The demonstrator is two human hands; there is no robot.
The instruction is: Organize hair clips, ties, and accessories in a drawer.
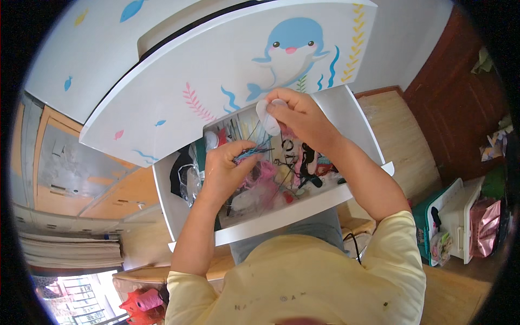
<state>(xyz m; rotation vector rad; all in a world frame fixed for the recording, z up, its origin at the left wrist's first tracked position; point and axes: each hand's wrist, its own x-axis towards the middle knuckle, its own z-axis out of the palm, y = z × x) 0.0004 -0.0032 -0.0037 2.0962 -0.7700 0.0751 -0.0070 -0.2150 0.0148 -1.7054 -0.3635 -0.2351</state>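
In front of me a white drawer (280, 210) is pulled out, full of small loose items. My left hand (227, 168) pinches a tangled bundle of blue and dark strands (252, 152) above the drawer's contents. Between the thumb and fingers of my right hand (300, 115) is a flat white rounded piece (269, 122); its exact kind is unclear. Below the hands lie a pink mesh-like bundle (264, 170), clear plastic bags (248, 201) and several black bands and cords (310, 178). A clear plastic wrapper (189, 185) sits at the drawer's left side.
A white cabinet front (195, 65) painted with a blue dolphin (294, 44) rises beyond the drawer. Green and white plastic bins (459, 227) stand on the right, near a brown door (443, 93). A pink thread cone (148, 300) rests in a red bag at lower left.
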